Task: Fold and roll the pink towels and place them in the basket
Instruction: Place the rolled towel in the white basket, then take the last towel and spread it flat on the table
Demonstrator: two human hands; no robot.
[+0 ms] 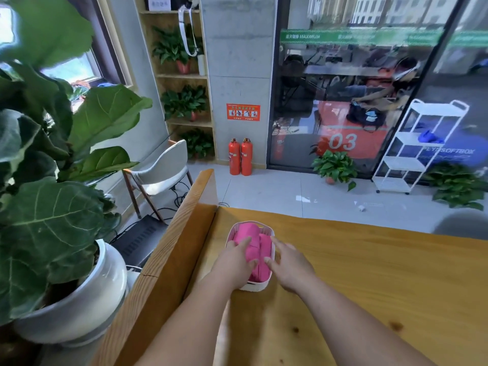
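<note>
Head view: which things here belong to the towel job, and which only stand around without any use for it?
Job in hand: pink towels, rolled, inside the white basket; left hand and right hand, both at the basket with fingers straight.

Just lying about: fire extinguishers, grey chair, white rack, large potted plant.

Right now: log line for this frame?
left hand: open, on rolled pink towels | right hand: open, at white plastic basket rim | towels: in basket, on wooden table
</note>
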